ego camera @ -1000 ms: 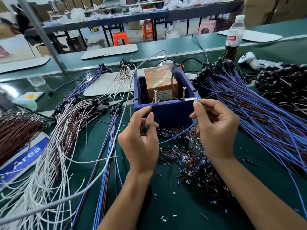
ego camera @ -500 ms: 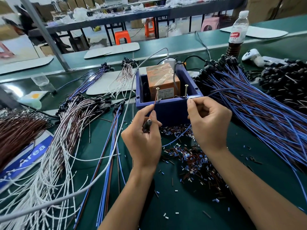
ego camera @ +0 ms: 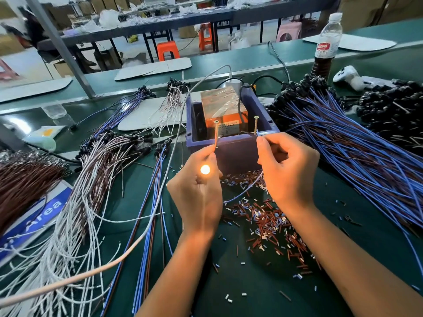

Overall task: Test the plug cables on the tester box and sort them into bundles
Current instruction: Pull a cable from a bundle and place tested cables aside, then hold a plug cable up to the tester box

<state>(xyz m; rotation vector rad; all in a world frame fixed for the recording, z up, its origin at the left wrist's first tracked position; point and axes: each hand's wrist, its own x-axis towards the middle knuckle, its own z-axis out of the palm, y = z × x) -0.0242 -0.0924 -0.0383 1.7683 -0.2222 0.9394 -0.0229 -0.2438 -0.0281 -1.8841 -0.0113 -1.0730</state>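
Tester box (ego camera: 231,154): 1 blue open-top box, centre of green bench (ego camera: 263,282), orange block (ego camera: 225,110) inside wrapped in clear film.
Screws: 2 upright at the box's near rim, left screw (ego camera: 216,128) and right screw (ego camera: 255,124).
L hand (ego camera: 198,193): thumb + fingers pinched on the plug end of 1 cable; lamp (ego camera: 205,169) at that end glows orange; brown lead (ego camera: 215,139) runs up to the left screw, tip at it.
R hand (ego camera: 288,170): thumb + forefinger clamped on the blue lead (ego camera: 243,193), end held right by the right screw; can't tell if it touches.
Untested pile (ego camera: 357,156): blue/brown cables w/ black plugs, right of box, too many to count.
Black plug heap (ego camera: 393,115): far right, 1 heap.
Left bundles: 4 seen – brown bundle (ego camera: 25,179) far left, white/brown bundle (ego camera: 96,170), blue bundle (ego camera: 148,225) just left of L hand, small blue bundle (ego camera: 121,115) further back.
White cord (ego camera: 146,234): 1, crosses the left bundles, runs up behind the box.
Offcuts (ego camera: 263,220): brown, blue, white insulation bits strewn under both hands, uncountable.
Bottle (ego camera: 326,45): 1, upright, back right.
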